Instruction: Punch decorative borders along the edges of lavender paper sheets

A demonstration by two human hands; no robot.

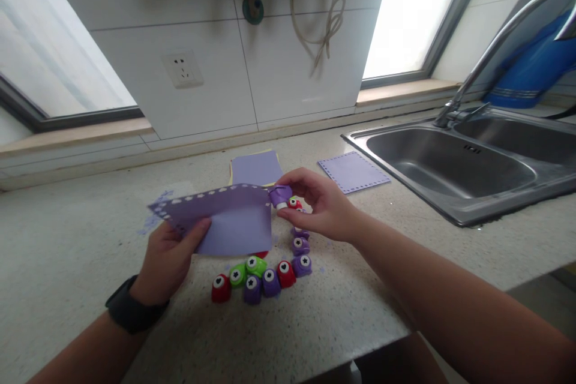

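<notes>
A sheet of purple paper (238,225), with punched shapes along its far and left edges, is pinched at its lower left by my left hand (173,258). My right hand (319,201) grips a purple craft punch (281,195) between thumb and fingers, its mouth at the sheet's upper right corner. Whether the punch is pressed down I cannot tell. Below the paper, several more punches lie on the counter, among them a red punch (221,289), a green punch (237,276) and a purple punch (302,265). Part of this group is hidden behind the sheet and my right hand.
Behind the sheet lies a stack of purple and yellow paper (256,168). A purple sheet with punched borders (353,171) rests beside the steel sink (450,156). Small paper scraps (155,210) are scattered at left on the speckled counter (81,252). A tiled wall stands behind.
</notes>
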